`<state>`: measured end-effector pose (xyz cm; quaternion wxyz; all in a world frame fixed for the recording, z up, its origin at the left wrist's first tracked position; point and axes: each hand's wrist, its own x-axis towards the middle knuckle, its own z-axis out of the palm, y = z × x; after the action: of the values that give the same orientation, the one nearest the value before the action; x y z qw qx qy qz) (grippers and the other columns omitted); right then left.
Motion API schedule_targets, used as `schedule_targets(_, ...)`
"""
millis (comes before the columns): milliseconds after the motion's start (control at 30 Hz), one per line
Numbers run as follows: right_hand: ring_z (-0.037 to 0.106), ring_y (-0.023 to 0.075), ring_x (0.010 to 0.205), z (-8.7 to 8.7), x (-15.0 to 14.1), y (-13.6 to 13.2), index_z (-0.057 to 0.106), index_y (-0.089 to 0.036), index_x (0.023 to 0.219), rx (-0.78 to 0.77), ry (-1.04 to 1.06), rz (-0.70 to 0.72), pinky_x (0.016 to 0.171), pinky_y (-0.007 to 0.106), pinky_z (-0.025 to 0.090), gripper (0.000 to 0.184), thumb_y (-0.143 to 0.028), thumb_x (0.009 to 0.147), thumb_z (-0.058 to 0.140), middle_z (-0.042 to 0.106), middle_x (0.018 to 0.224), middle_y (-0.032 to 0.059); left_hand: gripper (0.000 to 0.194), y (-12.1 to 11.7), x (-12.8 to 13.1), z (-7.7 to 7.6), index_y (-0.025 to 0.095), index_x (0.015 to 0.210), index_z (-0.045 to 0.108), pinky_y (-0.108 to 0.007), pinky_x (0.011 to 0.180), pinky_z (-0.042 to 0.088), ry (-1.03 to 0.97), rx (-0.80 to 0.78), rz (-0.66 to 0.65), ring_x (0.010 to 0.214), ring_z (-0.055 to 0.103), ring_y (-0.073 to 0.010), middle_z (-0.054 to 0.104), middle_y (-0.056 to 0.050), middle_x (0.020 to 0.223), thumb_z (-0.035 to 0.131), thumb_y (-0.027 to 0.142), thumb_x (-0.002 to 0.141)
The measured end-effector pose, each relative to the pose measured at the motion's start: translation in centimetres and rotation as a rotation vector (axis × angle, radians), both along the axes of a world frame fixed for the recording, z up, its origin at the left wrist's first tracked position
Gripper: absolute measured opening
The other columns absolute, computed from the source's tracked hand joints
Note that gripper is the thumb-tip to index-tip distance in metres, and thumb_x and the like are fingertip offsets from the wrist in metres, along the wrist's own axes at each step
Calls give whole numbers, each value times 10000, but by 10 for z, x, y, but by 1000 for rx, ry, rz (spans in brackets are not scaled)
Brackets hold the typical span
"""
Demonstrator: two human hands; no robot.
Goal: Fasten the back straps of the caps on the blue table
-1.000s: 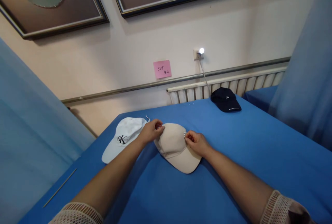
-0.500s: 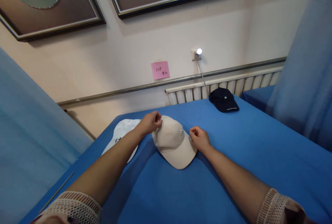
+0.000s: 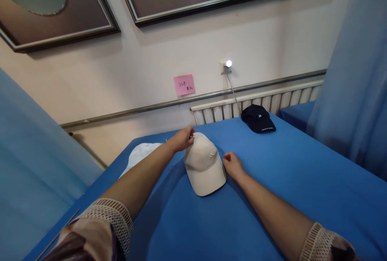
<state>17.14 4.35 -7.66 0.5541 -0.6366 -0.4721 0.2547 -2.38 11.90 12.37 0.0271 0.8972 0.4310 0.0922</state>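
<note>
A beige baseball cap [image 3: 204, 160] with a small emblem on its front stands on the blue cloth, its brim pointing toward me. My left hand [image 3: 184, 138] pinches the cap's crown at the upper left rear. Close by the right side of the cap, my right hand [image 3: 234, 165] has its fingers curled together at the brim's edge; whether they grip the brim is hidden. A pale cap [image 3: 141, 154] lies to the left, partly covered by my left forearm.
A dark navy cap [image 3: 258, 118] sits at the back right of the blue-covered table [image 3: 302, 180]. Behind it are a radiator [image 3: 216, 111] and a lit plug [image 3: 227, 65] with a cord. Blue curtains [image 3: 341, 103] hang on both sides. A thin stick [image 3: 56, 236] lies at the lower left.
The beige cap has turned a little, its brim swinging to face me more squarely. My left hand has moved slightly right and away with it. The view has shifted slightly.
</note>
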Motion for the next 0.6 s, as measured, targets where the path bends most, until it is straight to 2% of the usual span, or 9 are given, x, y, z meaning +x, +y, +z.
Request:
schedule_targets(100,660,218,752,2,-5,-4,626,-246,794,6,-5,26,710,330,494,149,-190,656,630,719,820,50,207,7,-1,-6,164,936,513,-259,610,415,24,-19,-19,623,527,-140,599,-12,751,497,167,730)
schedule_targets(167,657,216,722,4,-8,-6,634,-247,821,16,7,37,694,331,493,175,-205,652,653,719,816,48,197,5,0,-5,166,929,513,-262,620,421,30,-20,-25,632,529,-141,597,-13,752,496,163,733)
schedule_targets(300,651,209,761,16,-5,-6,622,-224,940,68,58,-7,726,339,500,209,-273,742,577,713,914,72,182,-17,4,15,175,970,505,-280,688,449,-8,65,-97,721,555,-150,600,-32,845,489,193,789)
schedule_targets(467,623,209,920,29,10,-2,591,-189,981,193,257,-120,850,353,487,252,-314,795,476,683,1008,95,136,-59,-5,44,192,1009,473,-315,793,472,-26,228,-363,867,557,-163,565,-58,980,464,204,875)
schedule_targets(533,619,216,909,31,13,-2,596,-183,940,206,327,-136,859,367,486,235,-314,777,489,683,974,97,125,-68,-11,47,195,1014,464,-311,816,473,-46,230,-389,907,553,-162,553,-64,1009,465,198,890)
schedule_targets(600,622,217,873,33,14,-3,604,-181,903,199,348,-122,843,369,492,218,-319,769,503,687,926,93,93,-71,-15,43,193,986,462,-300,814,476,-55,196,-386,898,550,-154,546,-59,992,459,186,893)
